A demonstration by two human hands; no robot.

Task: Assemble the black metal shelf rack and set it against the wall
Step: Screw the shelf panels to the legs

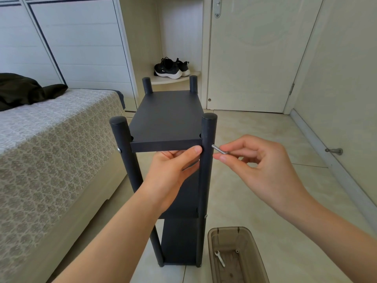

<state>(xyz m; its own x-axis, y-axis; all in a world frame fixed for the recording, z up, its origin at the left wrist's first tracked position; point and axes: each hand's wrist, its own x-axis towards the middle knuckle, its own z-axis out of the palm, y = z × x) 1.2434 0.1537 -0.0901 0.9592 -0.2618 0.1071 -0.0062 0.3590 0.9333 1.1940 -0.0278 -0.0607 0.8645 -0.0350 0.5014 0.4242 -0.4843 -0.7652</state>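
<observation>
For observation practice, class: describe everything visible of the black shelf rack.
The black shelf rack stands upright on the tiled floor beside the bed. Matte, metal-looking: four round capped posts carry flat shelves. A silver bolt sits in the near left post. The left hand grips the top shelf's front edge; the right hand pinches a hex key set into the near right post.

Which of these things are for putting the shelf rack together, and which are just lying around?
For the job: shelf rack, left hand holding it, silver tool pinched in right hand, tray with wrench.
Lying about: sneakers, dark cloth, bed, doorstop.
</observation>
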